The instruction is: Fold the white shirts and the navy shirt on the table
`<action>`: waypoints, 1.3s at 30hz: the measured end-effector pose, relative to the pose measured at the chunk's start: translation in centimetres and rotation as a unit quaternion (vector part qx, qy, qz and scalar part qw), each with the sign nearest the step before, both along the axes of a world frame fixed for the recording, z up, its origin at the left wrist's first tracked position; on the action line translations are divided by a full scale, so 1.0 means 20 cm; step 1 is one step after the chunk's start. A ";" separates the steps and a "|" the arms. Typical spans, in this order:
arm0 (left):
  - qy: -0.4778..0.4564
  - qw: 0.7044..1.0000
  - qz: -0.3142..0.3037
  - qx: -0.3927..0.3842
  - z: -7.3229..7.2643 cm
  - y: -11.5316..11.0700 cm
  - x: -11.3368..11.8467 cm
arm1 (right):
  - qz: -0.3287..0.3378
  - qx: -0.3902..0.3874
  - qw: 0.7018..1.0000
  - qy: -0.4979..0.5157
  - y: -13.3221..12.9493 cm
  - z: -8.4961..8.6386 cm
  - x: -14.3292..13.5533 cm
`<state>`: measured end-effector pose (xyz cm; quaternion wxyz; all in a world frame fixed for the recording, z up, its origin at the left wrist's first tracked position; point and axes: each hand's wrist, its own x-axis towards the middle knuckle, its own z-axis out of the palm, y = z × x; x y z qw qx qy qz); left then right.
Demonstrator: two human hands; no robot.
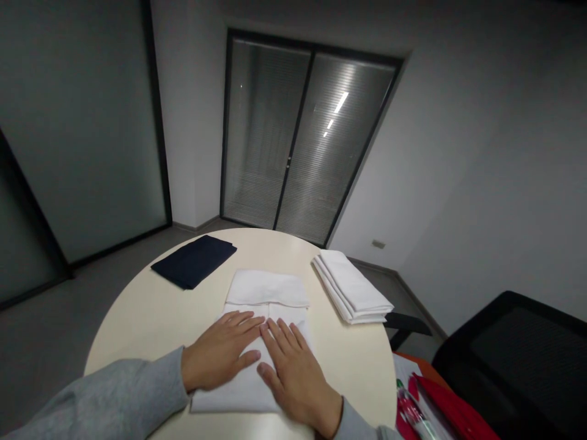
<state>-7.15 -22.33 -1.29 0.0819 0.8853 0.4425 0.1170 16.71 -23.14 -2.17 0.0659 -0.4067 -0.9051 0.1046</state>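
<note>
A white cloth (238,393) lies on the round table in front of me, its side edges turned in to a middle seam and its far end folded over in a band. My left hand (224,349) rests palm down on it, fingers stretched out and thumb apart. Beside it my right hand (293,366) also presses flat on the cloth, fingers spread and pointing away from me. The fingertips of both hands nearly meet at the seam, just short of the folded band. Neither hand grips anything.
A folded dark navy cloth (195,261) lies at the far left of the round table (132,324). A stack of folded white cloths (353,287) sits at the right edge. Beyond that edge are a black chair (513,360) and red items with a bottle (413,415).
</note>
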 end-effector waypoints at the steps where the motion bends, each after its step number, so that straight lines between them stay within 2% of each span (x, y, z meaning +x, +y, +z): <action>1: -0.001 1.000 0.005 -0.001 0.03 0.02 -0.01 | 0.001 -0.009 1.000 0.008 0.01 0.02 0.01; 3: 0.004 0.999 0.030 -0.018 0.09 0.06 -0.03 | 0.018 -0.025 0.999 0.025 0.07 0.08 0.05; 6: 0.032 0.993 0.068 -0.087 0.16 0.14 -0.09 | 0.025 -0.024 0.999 0.019 0.20 0.18 0.12; 9: 0.054 0.984 0.052 -0.161 0.18 0.21 -0.14 | 0.036 -0.058 0.998 -0.013 0.33 0.24 0.17; 11: 0.043 0.983 0.020 -0.176 0.18 0.24 -0.17 | 0.055 -0.091 0.994 -0.015 0.40 0.25 0.19; 14: -0.013 0.990 -0.019 -0.142 0.16 0.26 -0.18 | 0.047 -0.097 0.994 0.005 0.44 0.25 0.19; 16: -0.021 0.995 -0.009 -0.100 0.14 0.27 -0.17 | 0.027 -0.087 0.996 0.014 0.44 0.22 0.18; 20: 0.063 0.995 0.050 -0.059 0.09 0.25 -0.13 | -0.020 -0.049 0.998 0.019 0.38 0.13 0.16; 23: 0.106 0.991 0.068 -0.038 0.09 0.19 -0.08 | -0.051 -0.010 0.999 0.009 0.30 0.10 0.15; 25: 0.120 0.990 0.072 0.020 0.12 0.16 -0.06 | -0.070 0.027 0.997 -0.013 0.27 0.13 0.14; 27: 0.113 0.987 0.070 0.089 0.17 0.16 -0.05 | -0.069 0.060 0.995 -0.031 0.27 0.20 0.11; 29: 0.080 0.986 0.078 0.125 0.21 0.21 -0.05 | -0.066 0.075 0.994 -0.034 0.32 0.30 0.08; 31: 0.040 0.984 0.133 0.112 0.23 0.31 -0.08 | -0.118 0.078 0.989 -0.035 0.42 0.38 0.06; 33: 0.007 0.973 0.224 0.063 0.20 0.43 -0.12 | -0.209 0.072 0.974 -0.046 0.55 0.42 0.05; 35: -0.025 0.958 0.287 0.001 0.13 0.53 -0.17 | -0.285 0.051 0.955 -0.060 0.67 0.39 0.07; 37: -0.054 0.953 0.292 -0.060 0.06 0.58 -0.22 | -0.315 0.018 0.947 -0.065 0.75 0.31 0.11; 39: -0.071 0.953 0.276 -0.100 0.00 0.60 -0.25 | -0.311 -0.011 0.949 -0.054 0.80 0.21 0.16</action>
